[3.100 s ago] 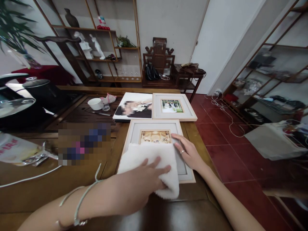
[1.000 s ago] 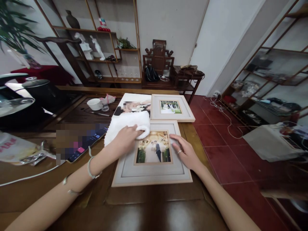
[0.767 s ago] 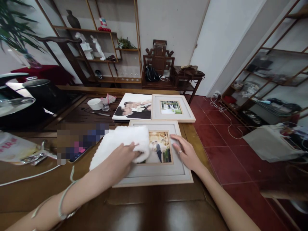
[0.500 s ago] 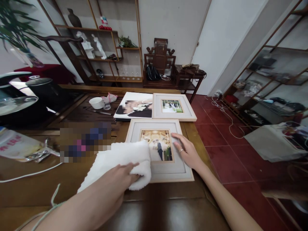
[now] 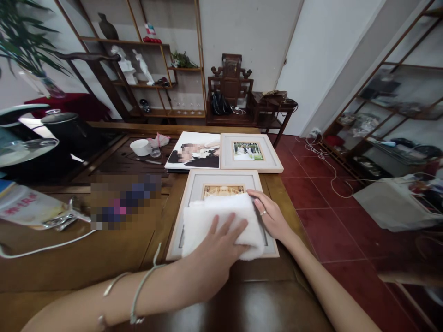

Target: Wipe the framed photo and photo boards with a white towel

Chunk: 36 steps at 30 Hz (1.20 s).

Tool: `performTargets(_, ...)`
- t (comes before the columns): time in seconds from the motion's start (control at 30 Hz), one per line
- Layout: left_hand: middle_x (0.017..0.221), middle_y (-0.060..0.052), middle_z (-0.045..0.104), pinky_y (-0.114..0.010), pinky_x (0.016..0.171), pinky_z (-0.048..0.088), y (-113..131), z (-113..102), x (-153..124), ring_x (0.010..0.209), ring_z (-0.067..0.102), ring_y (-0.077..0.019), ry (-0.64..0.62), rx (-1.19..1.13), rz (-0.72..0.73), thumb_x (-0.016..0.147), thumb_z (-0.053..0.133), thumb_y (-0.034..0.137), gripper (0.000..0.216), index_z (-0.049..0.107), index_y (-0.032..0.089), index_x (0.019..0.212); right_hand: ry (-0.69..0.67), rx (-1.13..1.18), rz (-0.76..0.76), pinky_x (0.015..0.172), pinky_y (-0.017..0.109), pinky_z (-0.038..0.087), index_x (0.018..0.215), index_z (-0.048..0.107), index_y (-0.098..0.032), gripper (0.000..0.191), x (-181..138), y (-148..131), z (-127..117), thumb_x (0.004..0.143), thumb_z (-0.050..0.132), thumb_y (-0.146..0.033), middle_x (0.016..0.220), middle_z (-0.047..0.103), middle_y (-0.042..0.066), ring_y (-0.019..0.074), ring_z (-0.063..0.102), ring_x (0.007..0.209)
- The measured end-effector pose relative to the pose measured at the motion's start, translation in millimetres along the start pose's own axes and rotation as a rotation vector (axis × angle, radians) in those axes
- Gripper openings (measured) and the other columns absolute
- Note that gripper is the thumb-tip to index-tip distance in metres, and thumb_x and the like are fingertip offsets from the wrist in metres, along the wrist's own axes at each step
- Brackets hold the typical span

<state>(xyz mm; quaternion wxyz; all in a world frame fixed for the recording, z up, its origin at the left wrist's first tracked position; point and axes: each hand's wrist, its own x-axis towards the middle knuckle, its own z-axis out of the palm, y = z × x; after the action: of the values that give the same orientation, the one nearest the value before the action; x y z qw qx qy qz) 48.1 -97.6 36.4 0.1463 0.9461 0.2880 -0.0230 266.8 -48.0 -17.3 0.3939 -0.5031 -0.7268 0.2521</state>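
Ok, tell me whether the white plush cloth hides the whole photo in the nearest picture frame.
No, the golden top strip of the photo shows above the white plush cloth under the left hand.

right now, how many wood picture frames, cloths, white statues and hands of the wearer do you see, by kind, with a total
Wood picture frames: 2
Cloth: 1
White statues: 2
Hands: 2
Total: 7
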Motion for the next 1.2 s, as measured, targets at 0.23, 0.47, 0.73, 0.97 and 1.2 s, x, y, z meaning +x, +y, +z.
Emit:
performTargets(0.23,0.153,-0.012,0.018,-0.071,0.101,0.017,9,13,19,0.137,0.008,-0.0426,-0.002,0.142,-0.012,0.079,0.053,0.013,0.039,0.061,0.020,0.117,0.013,0.031,-0.011,0.103,0.039,0.039,0.121,0.053,-0.026,0.033,0,-1,0,0.096,0.032,-0.033,0.125,0.058,0.005,0.0199,0.052,0.117)
performTargets(0.47,0.150,-0.011,0.024,-0.071,0.097,0.026,-11,-10,-15,0.135,0.017,-0.0440,-0.144,0.191,-0.160,0.069,0.060,0.002,0.049,0.065,0.024,0.112,0.009,0.006,-0.014,0.106,0.042,0.036,0.122,0.054,-0.025,0.035,-1,2,1,0.096,0.032,-0.035,0.127,0.057,0.006,0.0209,0.050,0.121)
performTargets(0.73,0.146,-0.012,0.034,-0.067,0.096,0.032,-42,-39,-28,0.133,0.026,-0.0414,-0.096,0.224,-0.391,0.063,0.047,-0.014,0.062,0.066,0.022,0.110,0.000,-0.004,-0.021,0.106,0.043,0.036,0.123,0.053,-0.026,0.034,0,0,1,0.096,0.033,-0.034,0.127,0.057,0.006,0.0211,0.049,0.121)
performTargets(0.97,0.149,-0.016,0.027,-0.059,0.107,0.024,-82,-28,5,0.138,0.017,-0.0351,0.431,0.349,-0.291,0.078,0.043,-0.006,0.038,0.065,0.013,0.102,-0.004,-0.009,-0.029,0.105,0.042,0.038,0.122,0.052,-0.025,0.033,0,0,0,0.096,0.034,-0.033,0.126,0.057,0.006,0.0211,0.050,0.120)
performTargets(1.2,0.144,-0.022,0.033,-0.053,0.104,0.032,-80,-12,20,0.134,0.027,-0.0379,0.257,0.337,-0.268,0.068,0.044,-0.009,0.047,0.064,0.009,0.107,-0.012,-0.023,-0.004,0.105,0.042,0.037,0.123,0.052,-0.026,0.032,0,1,0,0.096,0.036,-0.032,0.128,0.056,0.006,0.0208,0.050,0.121)
